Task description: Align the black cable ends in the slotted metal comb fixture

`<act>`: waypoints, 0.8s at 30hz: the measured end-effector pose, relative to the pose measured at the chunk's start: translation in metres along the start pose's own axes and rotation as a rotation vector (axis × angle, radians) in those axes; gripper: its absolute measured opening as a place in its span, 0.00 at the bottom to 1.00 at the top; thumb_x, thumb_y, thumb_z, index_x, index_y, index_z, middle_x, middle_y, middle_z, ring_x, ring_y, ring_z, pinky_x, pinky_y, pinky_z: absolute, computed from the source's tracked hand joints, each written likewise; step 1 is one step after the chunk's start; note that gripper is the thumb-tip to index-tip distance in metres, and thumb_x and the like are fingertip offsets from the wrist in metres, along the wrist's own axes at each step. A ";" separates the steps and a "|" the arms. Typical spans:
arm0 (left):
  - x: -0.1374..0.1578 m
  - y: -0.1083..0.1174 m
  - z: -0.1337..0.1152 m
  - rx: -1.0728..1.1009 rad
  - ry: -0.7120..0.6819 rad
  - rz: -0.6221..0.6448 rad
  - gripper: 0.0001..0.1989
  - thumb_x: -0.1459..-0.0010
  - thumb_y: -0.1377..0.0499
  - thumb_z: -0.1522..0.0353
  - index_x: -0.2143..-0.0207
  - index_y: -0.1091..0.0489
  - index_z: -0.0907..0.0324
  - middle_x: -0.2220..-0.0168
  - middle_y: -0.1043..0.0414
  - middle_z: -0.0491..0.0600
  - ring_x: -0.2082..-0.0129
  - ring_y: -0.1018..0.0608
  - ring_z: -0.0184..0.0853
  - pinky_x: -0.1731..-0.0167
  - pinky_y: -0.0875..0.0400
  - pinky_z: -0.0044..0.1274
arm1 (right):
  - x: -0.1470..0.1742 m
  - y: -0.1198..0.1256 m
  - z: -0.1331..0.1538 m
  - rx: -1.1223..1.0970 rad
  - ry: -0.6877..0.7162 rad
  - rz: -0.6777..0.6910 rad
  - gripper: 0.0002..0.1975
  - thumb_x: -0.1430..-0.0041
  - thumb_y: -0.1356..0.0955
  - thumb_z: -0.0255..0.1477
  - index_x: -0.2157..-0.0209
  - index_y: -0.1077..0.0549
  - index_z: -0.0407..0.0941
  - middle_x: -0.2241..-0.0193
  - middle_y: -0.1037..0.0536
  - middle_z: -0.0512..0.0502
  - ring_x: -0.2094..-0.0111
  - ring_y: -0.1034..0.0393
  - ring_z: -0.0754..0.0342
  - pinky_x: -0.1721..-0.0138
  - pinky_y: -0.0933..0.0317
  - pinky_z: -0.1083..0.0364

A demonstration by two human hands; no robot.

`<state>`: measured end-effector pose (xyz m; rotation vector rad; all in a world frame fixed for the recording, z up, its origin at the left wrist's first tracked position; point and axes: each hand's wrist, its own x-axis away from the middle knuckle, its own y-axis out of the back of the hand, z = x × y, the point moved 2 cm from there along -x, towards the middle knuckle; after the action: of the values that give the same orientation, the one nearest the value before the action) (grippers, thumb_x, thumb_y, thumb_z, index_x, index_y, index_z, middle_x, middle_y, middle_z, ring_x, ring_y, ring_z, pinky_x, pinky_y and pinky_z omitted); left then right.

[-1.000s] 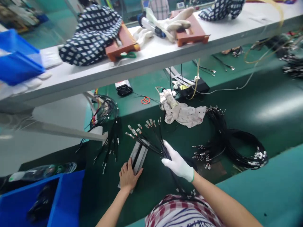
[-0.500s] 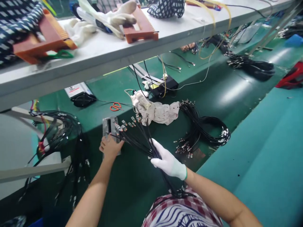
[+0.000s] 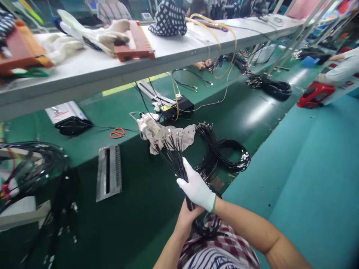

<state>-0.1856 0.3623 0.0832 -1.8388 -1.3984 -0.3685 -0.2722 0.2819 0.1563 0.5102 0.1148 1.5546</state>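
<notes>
Cable bundle [image 3: 175, 157] — gripped low by both hands [image 3: 196, 188]

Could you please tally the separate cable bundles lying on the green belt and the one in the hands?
Cable bundle held in both hands: 1
Coiled cable bundles lying on the belt: 3, near, far, left
Total: 4

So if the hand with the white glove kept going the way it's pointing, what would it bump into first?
Probably the crumpled white cloth. The gloved right hand points up along the black wire bundle, whose tips lie over that cloth, though depth is hard to judge.
</notes>
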 end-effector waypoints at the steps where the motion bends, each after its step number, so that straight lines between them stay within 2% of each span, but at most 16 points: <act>1: -0.005 -0.007 0.000 0.000 0.006 -0.011 0.44 0.67 0.26 0.62 0.45 0.33 0.63 0.48 0.26 0.60 0.46 0.26 0.51 0.45 0.31 0.35 | 0.000 0.010 -0.002 0.018 0.013 0.006 0.41 0.44 0.37 0.25 0.31 0.55 0.40 0.34 0.45 0.40 0.34 0.48 0.50 0.33 0.53 0.47; 5: -0.035 -0.050 0.002 0.064 0.013 -0.127 0.37 0.68 0.27 0.66 0.51 0.29 0.63 0.50 0.25 0.59 0.46 0.26 0.51 0.45 0.31 0.35 | -0.011 0.059 -0.006 0.164 0.079 0.063 0.40 0.42 0.37 0.27 0.31 0.55 0.38 0.35 0.42 0.36 0.36 0.45 0.44 0.36 0.47 0.45; 9: -0.081 -0.132 -0.006 0.152 0.029 -0.082 0.35 0.70 0.29 0.69 0.54 0.27 0.62 0.52 0.24 0.59 0.46 0.26 0.51 0.45 0.32 0.35 | -0.037 0.128 -0.016 0.466 0.133 0.109 0.37 0.39 0.39 0.28 0.31 0.55 0.37 0.41 0.35 0.30 0.47 0.32 0.38 0.46 0.37 0.40; 12: -0.118 -0.198 -0.013 0.206 -0.045 -0.024 0.33 0.68 0.29 0.64 0.55 0.27 0.62 0.56 0.23 0.59 0.47 0.25 0.49 0.47 0.31 0.34 | -0.061 0.181 -0.031 0.659 0.147 0.144 0.37 0.38 0.39 0.29 0.31 0.56 0.37 0.46 0.31 0.30 0.56 0.27 0.40 0.54 0.33 0.43; 14: -0.142 -0.224 -0.013 0.144 -0.120 -0.023 0.30 0.64 0.31 0.60 0.55 0.27 0.62 0.57 0.23 0.59 0.50 0.25 0.46 0.49 0.31 0.32 | -0.080 0.206 -0.046 0.725 0.138 0.160 0.36 0.38 0.40 0.29 0.31 0.56 0.39 0.47 0.30 0.32 0.58 0.27 0.43 0.56 0.33 0.46; 15: -0.153 -0.230 -0.011 0.056 -0.150 -0.041 0.29 0.60 0.33 0.58 0.56 0.27 0.62 0.58 0.23 0.58 0.52 0.24 0.44 0.52 0.30 0.31 | -0.090 0.214 -0.056 0.740 0.130 0.169 0.36 0.38 0.40 0.28 0.31 0.55 0.40 0.48 0.30 0.32 0.58 0.27 0.43 0.56 0.33 0.47; 17: -0.170 -0.227 -0.003 -0.155 -0.166 -0.118 0.25 0.57 0.35 0.58 0.58 0.28 0.63 0.62 0.24 0.56 0.60 0.22 0.39 0.60 0.28 0.28 | -0.109 0.219 -0.081 0.748 0.116 0.190 0.34 0.38 0.40 0.26 0.32 0.52 0.39 0.49 0.29 0.32 0.56 0.28 0.43 0.55 0.34 0.47; 20: -0.173 -0.201 0.002 -0.333 -0.152 -0.296 0.23 0.59 0.33 0.60 0.61 0.30 0.62 0.70 0.29 0.48 0.73 0.27 0.31 0.70 0.32 0.24 | -0.131 0.215 -0.123 0.741 0.106 0.213 0.31 0.41 0.38 0.23 0.36 0.44 0.34 0.48 0.30 0.26 0.46 0.35 0.39 0.47 0.40 0.42; 22: -0.157 -0.185 -0.014 -0.352 -0.169 -0.383 0.23 0.60 0.32 0.60 0.61 0.31 0.62 0.71 0.32 0.45 0.74 0.30 0.29 0.70 0.33 0.23 | -0.139 0.216 -0.143 0.708 0.124 0.223 0.30 0.42 0.36 0.24 0.38 0.40 0.32 0.44 0.34 0.24 0.41 0.41 0.36 0.43 0.45 0.38; 24: -0.128 -0.176 -0.047 -0.394 -0.237 -0.416 0.23 0.56 0.34 0.59 0.59 0.31 0.60 0.68 0.31 0.47 0.71 0.28 0.30 0.68 0.32 0.24 | -0.145 0.230 -0.145 0.657 0.168 0.235 0.31 0.42 0.33 0.28 0.39 0.39 0.32 0.41 0.36 0.24 0.39 0.44 0.35 0.40 0.49 0.37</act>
<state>-0.3807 0.2565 0.1036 -1.9358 -1.9942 -0.6953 -0.5445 0.1614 0.0795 0.9296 0.7331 1.7786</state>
